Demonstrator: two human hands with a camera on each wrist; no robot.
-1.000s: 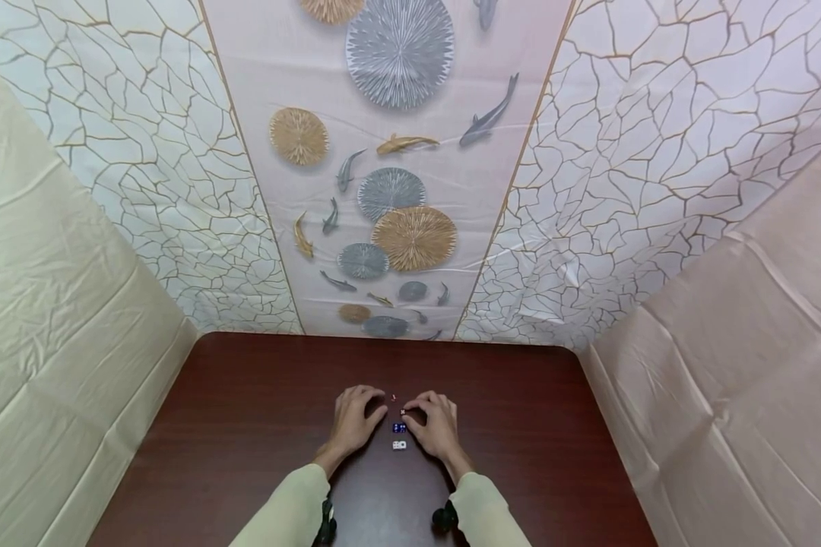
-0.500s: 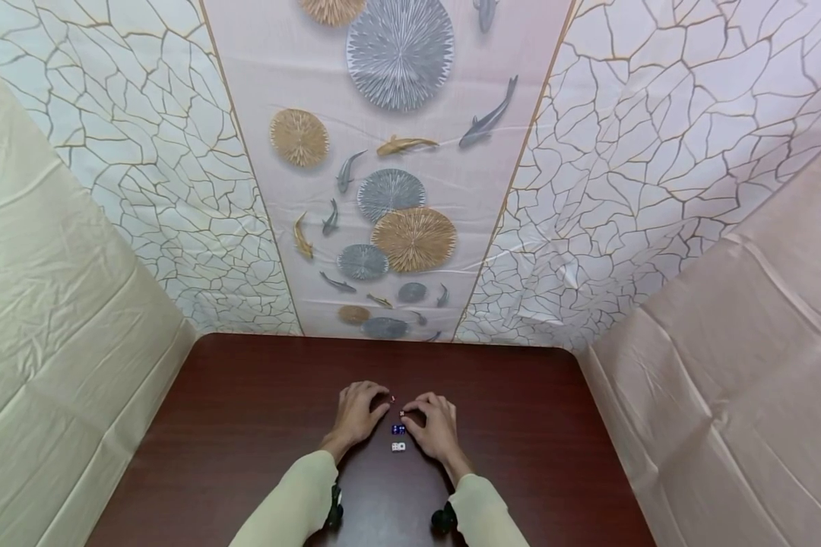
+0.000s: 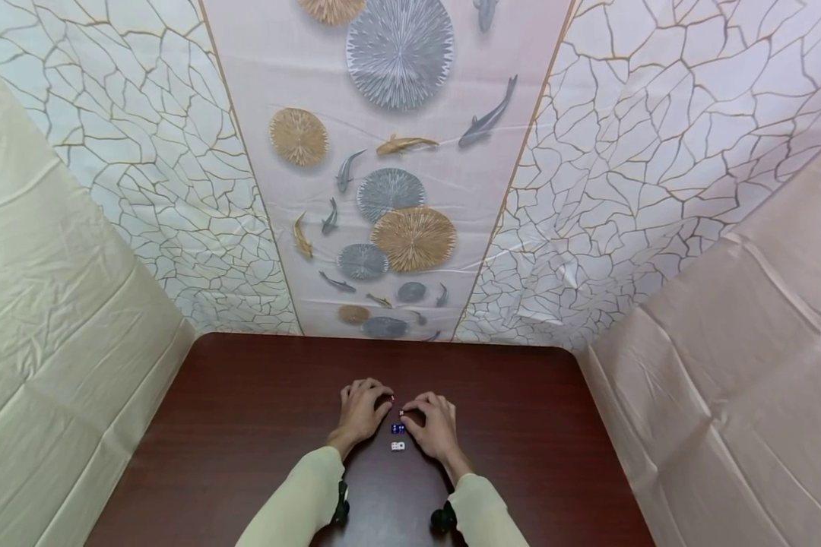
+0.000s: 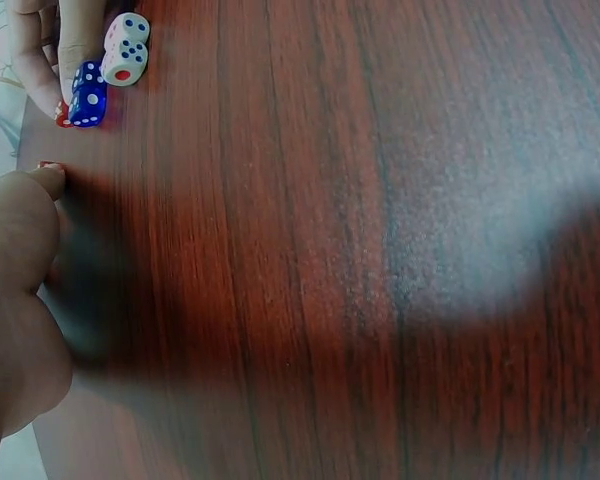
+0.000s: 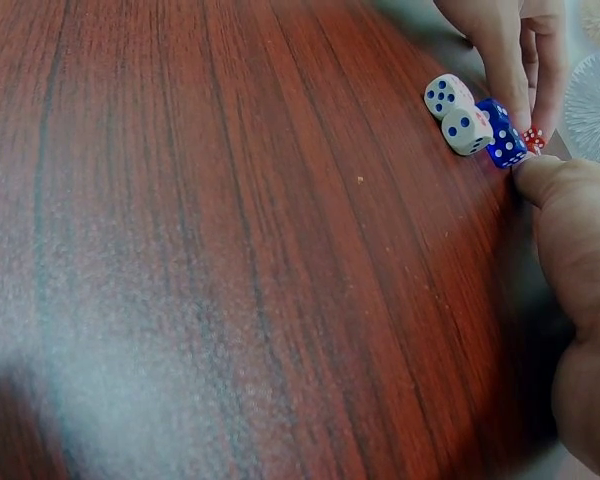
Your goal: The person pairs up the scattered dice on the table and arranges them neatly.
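In the head view my left hand pinches a small red die between thumb and index finger at the table's middle. A corner of this red die shows beyond the thumb in the left wrist view. My right hand has thumb and index finger on either side of another red die, a little nearer to me, and pinches it. Two blue dice sit side by side just in front of that. Nearest to me is a pair of white dice, also next to each other.
The dark red-brown wooden table has a patterned cloth hanging behind it. Plain pale cloth walls rise along both sides. Black wrist devices sit at the sleeve cuffs.
My left hand has moved a little right and away from me, and its fingertips have closed on the far red die. The right hand stays by its die. The blue and white dice stay put.
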